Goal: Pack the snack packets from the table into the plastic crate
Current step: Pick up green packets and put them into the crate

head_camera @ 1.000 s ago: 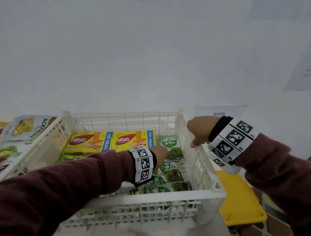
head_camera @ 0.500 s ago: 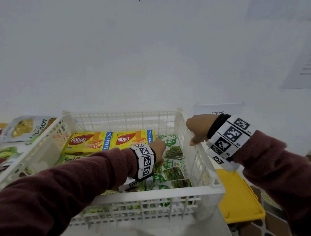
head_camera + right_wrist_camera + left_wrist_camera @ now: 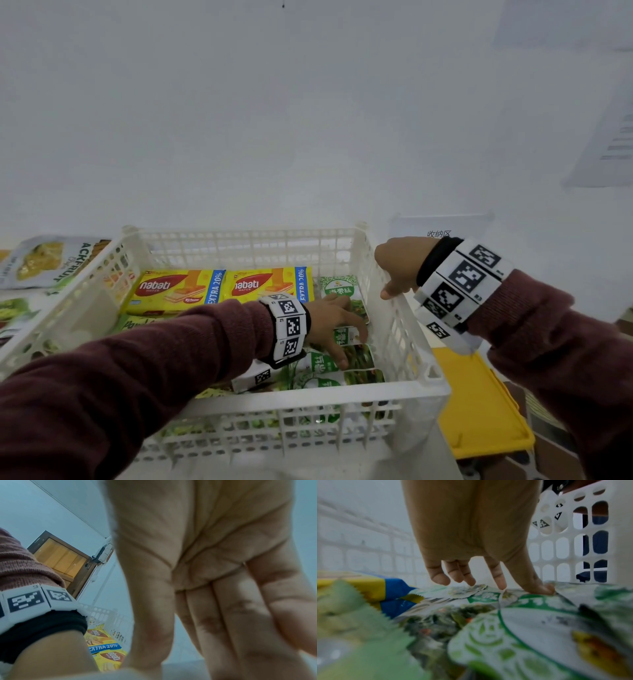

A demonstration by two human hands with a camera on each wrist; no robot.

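White wall behind crate (image 3: 394, 387) | left hand (image 3: 334, 322) fingers spread on green packets (image 3: 359, 358) | right hand (image 3: 399, 263) relaxed at rim

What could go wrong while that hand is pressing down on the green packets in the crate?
The overlapping green packets could slide out of row under the left hand. Its fingertips press near packet edges and might crease them. The right hand only rests on the crate rim, so the crate may shift.

A yellow tray (image 3: 479, 411) lies low at the right. A white label card (image 3: 442, 226) with printed characters leans on the wall, and a paper sheet (image 3: 609, 137) hangs higher right.
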